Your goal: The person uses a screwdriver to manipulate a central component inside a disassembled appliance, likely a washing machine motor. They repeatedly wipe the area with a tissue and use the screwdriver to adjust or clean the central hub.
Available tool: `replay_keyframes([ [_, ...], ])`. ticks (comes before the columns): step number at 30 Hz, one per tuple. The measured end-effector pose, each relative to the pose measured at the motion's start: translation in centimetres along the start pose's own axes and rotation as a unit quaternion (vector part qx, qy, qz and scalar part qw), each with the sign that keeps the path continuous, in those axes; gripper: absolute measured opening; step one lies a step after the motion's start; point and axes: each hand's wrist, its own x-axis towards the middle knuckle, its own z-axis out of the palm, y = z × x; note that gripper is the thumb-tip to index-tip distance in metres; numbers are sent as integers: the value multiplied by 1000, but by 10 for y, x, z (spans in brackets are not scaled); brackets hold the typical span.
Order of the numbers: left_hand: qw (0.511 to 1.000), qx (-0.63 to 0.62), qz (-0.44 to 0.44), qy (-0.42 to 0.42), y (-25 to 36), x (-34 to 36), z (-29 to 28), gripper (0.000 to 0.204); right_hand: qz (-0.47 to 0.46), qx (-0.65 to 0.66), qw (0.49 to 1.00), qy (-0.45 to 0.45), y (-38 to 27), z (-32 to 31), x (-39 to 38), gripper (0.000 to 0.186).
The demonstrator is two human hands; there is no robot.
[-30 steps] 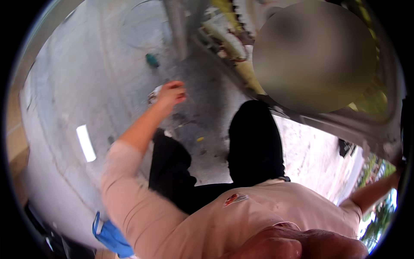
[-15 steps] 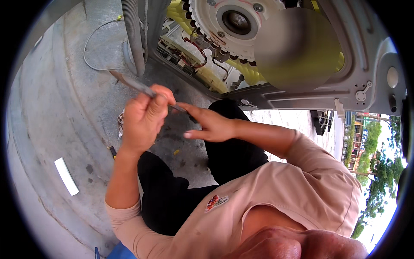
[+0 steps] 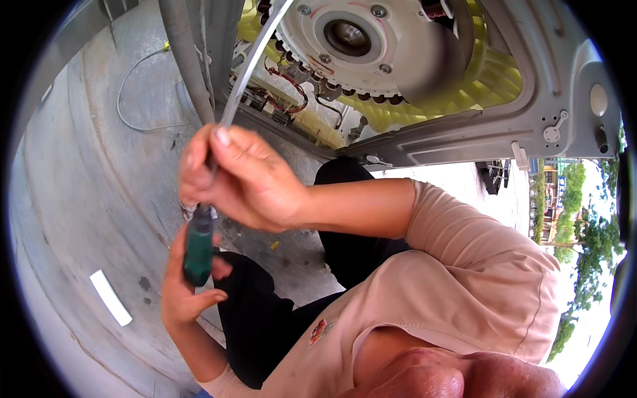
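My right hand grips the metal shaft of a long tool, which angles up toward an open grey machine housing. Just below, my left hand has its fingers around a green handle, apparently the lower end of that tool, with the thumb out to the side. Inside the housing are a white toothed disc, wiring and ribbed yellow plastic, behind and beyond the shaft.
A grey hose hangs left of the housing, beside a looped cable. A white strip lies on the concrete floor. My black-trousered knees are below the housing. Trees show at the right.
My right hand has come up and left onto the shaft. My left hand has moved down to the green handle. The tool has swung more upright, across the housing's left part.
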Motion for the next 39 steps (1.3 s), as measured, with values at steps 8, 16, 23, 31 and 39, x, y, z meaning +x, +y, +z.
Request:
replay_keyframes([
  [8, 921, 173, 304, 173, 29, -30, -67, 60, 95, -141, 982, 80, -32, -9, 3, 32],
  [16, 847, 175, 490, 112, 56, 22, -29, 62, 67, -87, 983, 149, -71, -17, -8, 28],
  [23, 750, 286, 585, 116, 129, 57, 6, 58, 11, -59, 990, 125, -97, -16, -10, 28],
  [31, 812, -96, 542, -193, 213, 125, 42, 26, -65, 107, 986, 108, -97, 17, 22, 25],
  [39, 848, -75, 516, -97, 248, 143, 50, 17, -92, 110, 980, 137, -101, 20, 35, 26],
])
